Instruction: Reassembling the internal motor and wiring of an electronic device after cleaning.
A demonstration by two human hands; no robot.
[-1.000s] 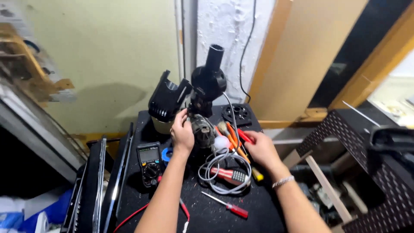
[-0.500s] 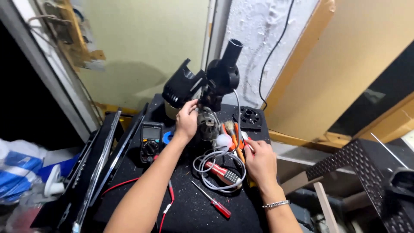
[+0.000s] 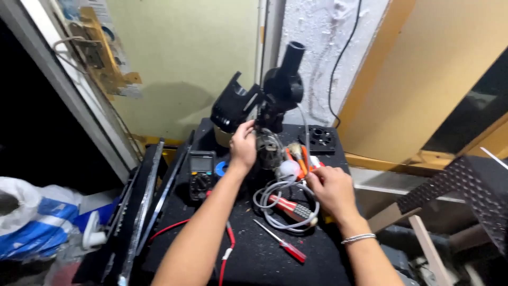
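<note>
A black blower-like device [image 3: 283, 87] with its housing [image 3: 233, 106] opened stands at the back of a black worktop [image 3: 248, 254]. Below it sits a round metal motor [image 3: 271, 151] with bare windings. My left hand [image 3: 243, 147] is closed on the motor's left side. My right hand [image 3: 332, 189] lies to the right, fingers curled, with the fingertips pinching the near end of orange-handled pliers [image 3: 301, 154]. A small white bulb [image 3: 289, 168] lies between the two hands.
A multimeter [image 3: 200, 175] and a blue tape roll [image 3: 221, 169] lie left of my left arm. A grey cable coil [image 3: 264, 204] surrounds a red-handled tool [image 3: 290, 207]. Nearer me lie a red screwdriver [image 3: 283, 243], a red lead [image 3: 227, 249] and, at the back, a black round part [image 3: 320, 137].
My left hand has stayed on the motor. My right hand has drawn a little toward me along the orange handles. The view has swung left and then steadied.
</note>
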